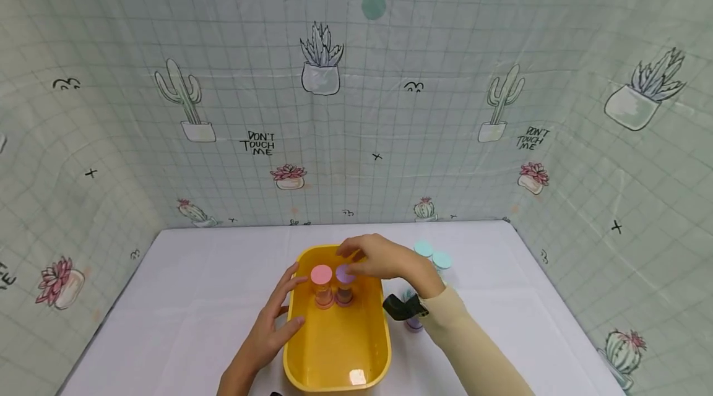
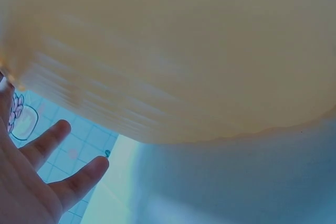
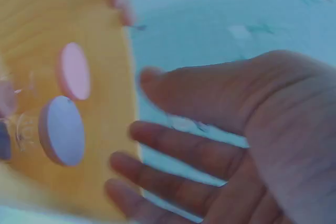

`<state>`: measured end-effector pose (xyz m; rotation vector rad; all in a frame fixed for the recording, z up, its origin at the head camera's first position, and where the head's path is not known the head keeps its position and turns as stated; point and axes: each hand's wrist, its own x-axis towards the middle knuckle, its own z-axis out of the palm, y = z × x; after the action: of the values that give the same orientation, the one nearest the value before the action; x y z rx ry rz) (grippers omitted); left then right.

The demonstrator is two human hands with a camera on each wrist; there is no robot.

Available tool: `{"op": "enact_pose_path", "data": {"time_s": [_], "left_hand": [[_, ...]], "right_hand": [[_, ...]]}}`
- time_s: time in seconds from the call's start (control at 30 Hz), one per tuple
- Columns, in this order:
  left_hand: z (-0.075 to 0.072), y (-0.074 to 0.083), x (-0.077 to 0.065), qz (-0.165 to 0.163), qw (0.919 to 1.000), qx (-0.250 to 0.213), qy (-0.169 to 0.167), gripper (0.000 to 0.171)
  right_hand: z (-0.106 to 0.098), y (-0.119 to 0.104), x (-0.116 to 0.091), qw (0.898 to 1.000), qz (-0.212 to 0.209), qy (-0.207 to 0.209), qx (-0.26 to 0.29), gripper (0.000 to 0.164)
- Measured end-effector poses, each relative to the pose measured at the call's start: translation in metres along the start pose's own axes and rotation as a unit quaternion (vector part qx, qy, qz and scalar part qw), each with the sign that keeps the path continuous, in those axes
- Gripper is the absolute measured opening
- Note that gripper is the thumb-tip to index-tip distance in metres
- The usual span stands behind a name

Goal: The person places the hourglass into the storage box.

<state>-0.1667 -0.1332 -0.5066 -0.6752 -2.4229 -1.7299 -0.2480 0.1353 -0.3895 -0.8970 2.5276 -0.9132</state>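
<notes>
A pink-capped sand timer (image 1: pixel 321 275) and a purple-capped sand timer (image 1: pixel 344 292) stand upright side by side in the yellow bin (image 1: pixel 337 346), toward its far end. Over the purple cap hangs my right hand (image 1: pixel 379 257), its fingers spread and slightly bent. The right wrist view shows a gap between those fingers and both the pink cap (image 3: pixel 73 72) and the purple cap (image 3: pixel 63 131). My left hand (image 1: pixel 270 328) lies along the bin's left side, fingers extended at the rim. In the left wrist view, the pale bin wall (image 2: pixel 184 66) fills most of the picture.
Right of the bin, teal-capped timers (image 1: pixel 442 260) stand on the white table (image 1: pixel 184 309). Another timer with a purple base (image 1: pixel 413 324) is partly hidden by my right wrist and its black strap (image 1: pixel 403 307). Cactus-print cloth (image 1: pixel 356 124) encloses the back and sides.
</notes>
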Motion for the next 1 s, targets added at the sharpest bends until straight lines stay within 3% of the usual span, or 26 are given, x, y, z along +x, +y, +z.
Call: {"op": "enact_pose_path", "data": {"time_s": [0.2,0.33,0.53,0.67,0.8,1.0], "left_hand": [[0.004,-0.002,-0.003,0.0,0.9999,0.014,0.009,0.052],[0.004,-0.002,-0.001,-0.002,0.9999,0.007,0.008,0.052],[0.003,-0.002,0.003,-0.008,0.9999,0.003,0.012,0.052],[0.001,-0.003,0.003,-0.009,0.9999,0.006,0.008,0.051],[-0.001,-0.004,0.002,-0.004,1.0,0.003,0.0,0.052],[-0.001,-0.006,0.003,0.012,0.9995,-0.025,-0.012,0.054]], "right_hand": [[-0.003,0.016,-0.044,0.99,-0.029,0.127,0.054,0.032],[-0.003,0.032,-0.069,0.977,-0.005,0.207,0.05,0.031],[-0.005,0.06,-0.1,0.958,0.044,0.284,0.005,0.037],[-0.008,0.083,-0.119,0.95,0.07,0.305,0.004,0.043],[-0.011,0.108,-0.132,0.949,0.092,0.3,0.044,0.051],[-0.007,0.135,-0.134,0.946,0.122,0.283,0.106,0.062]]}}
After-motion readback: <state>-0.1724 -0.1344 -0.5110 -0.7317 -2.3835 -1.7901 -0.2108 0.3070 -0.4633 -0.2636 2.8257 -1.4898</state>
